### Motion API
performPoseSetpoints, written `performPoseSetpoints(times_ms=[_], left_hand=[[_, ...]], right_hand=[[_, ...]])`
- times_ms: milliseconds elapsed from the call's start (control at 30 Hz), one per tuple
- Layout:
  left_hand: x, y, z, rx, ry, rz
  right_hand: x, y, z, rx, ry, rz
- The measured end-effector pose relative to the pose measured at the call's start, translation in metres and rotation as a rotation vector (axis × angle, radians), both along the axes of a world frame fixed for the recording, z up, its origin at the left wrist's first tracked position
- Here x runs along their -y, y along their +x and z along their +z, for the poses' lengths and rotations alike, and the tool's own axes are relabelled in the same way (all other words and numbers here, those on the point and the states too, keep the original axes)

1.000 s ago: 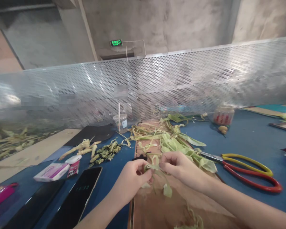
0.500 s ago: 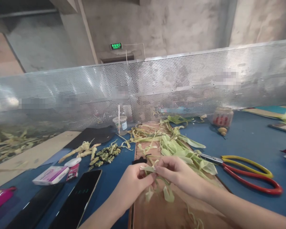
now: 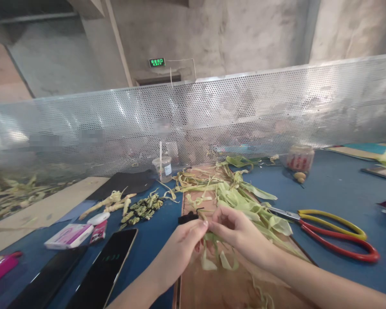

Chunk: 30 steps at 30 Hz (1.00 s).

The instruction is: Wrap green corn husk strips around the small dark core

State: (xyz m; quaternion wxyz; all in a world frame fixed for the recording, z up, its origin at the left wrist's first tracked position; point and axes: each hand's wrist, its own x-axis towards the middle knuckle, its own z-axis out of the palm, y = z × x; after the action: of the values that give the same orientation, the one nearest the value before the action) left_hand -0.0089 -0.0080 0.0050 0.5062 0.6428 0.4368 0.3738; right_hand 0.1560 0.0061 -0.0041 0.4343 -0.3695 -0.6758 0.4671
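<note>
Over the wooden board (image 3: 212,287), my left hand (image 3: 182,241) and my right hand (image 3: 239,231) meet with fingertips pinched together. Both are closed on a pale green corn husk strip (image 3: 208,261), whose pieces dangle below the fingers; the gripped part is mostly hidden. Beyond and to the right of my hands lies a heap of green husks (image 3: 234,197). A small black item (image 3: 188,218) sits just behind my left hand. Scissors (image 3: 291,216) with red and yellow handles rest right of the board, their blade tips against the husks.
Two dark phones (image 3: 107,262), a pink-white box (image 3: 69,236), pale twisted husk pieces (image 3: 111,201) and a dried green clump (image 3: 144,210) occupy the left. A plastic cup (image 3: 165,169) with a straw and a jar (image 3: 300,159) stand farther back, before a perforated metal screen (image 3: 212,111).
My fingers have closed tighter together, covering the strip piece that showed between them. My left hand has turned slightly, and the dangling husk ends have shifted.
</note>
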Motion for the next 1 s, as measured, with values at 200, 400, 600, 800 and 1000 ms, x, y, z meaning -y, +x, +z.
performPoseSetpoints(times_ms=[200, 400, 600, 800, 1000], left_hand=[[-0.003, -0.004, -0.004, 0.045, 0.02, 0.136], [-0.005, -0.002, 0.003, 0.101, -0.022, 0.124], [-0.009, -0.007, 0.003, 0.085, -0.06, 0.103], [-0.011, -0.007, 0.0, 0.098, -0.046, 0.117], [-0.013, -0.005, 0.003, 0.156, -0.017, 0.147]], right_hand=[[0.002, 0.0, 0.004, -0.033, -0.045, -0.051], [-0.003, 0.011, 0.01, -0.031, -0.205, -0.004], [-0.006, 0.012, 0.01, 0.011, -0.157, 0.347], [-0.012, 0.018, 0.005, 0.216, 0.05, 0.159], [-0.01, 0.02, 0.012, 0.186, 0.014, 0.268]])
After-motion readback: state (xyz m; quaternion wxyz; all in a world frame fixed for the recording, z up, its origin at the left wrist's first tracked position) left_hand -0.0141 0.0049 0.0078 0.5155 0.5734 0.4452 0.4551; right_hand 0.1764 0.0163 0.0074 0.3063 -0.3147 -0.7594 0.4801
